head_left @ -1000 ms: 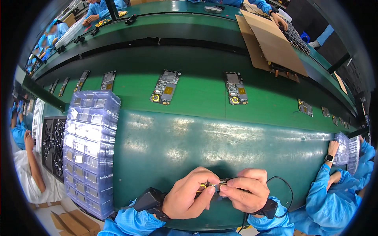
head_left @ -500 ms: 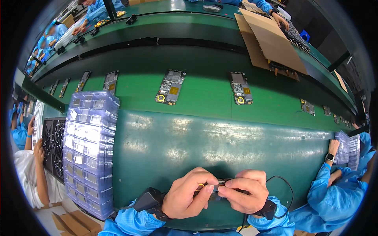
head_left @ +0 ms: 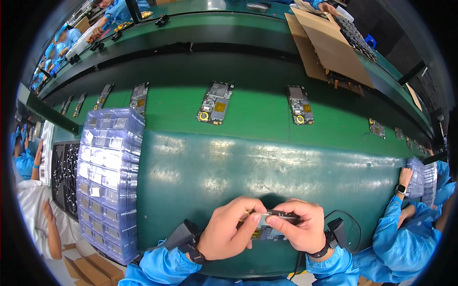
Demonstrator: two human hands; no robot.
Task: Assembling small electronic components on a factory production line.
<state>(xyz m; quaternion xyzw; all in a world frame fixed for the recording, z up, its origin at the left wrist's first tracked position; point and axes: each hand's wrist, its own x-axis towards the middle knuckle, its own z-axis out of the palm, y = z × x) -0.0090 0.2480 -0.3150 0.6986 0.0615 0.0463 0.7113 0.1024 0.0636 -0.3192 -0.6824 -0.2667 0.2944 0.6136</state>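
Observation:
A small circuit board (head_left: 273, 232) is held between my two hands over the near part of the green table. My left hand (head_left: 228, 232) pinches its left end, thumb and forefinger pressed together near the top edge. At the other end my right hand (head_left: 304, 227) grips the board with thumb and bent fingers. A gold patch shows on the lower face below my thumbs, and a dark strip runs along the upper edge. My fingers cover much of the board. Black straps with box-shaped devices are on both wrists.
A stack of clear plastic trays (head_left: 107, 190) stands at the left. Beyond the table mat, several circuit boards (head_left: 215, 102) lie in a row on the green belt. Cardboard (head_left: 334, 52) leans at the far right. Co-workers sit on both sides. A black cable (head_left: 350, 214) loops beside my right wrist.
The board in my hands has tilted, so more of its face and gold patch shows. The boards on the belt have shifted slightly right. A co-worker's hand at the left has moved down from the black tray.

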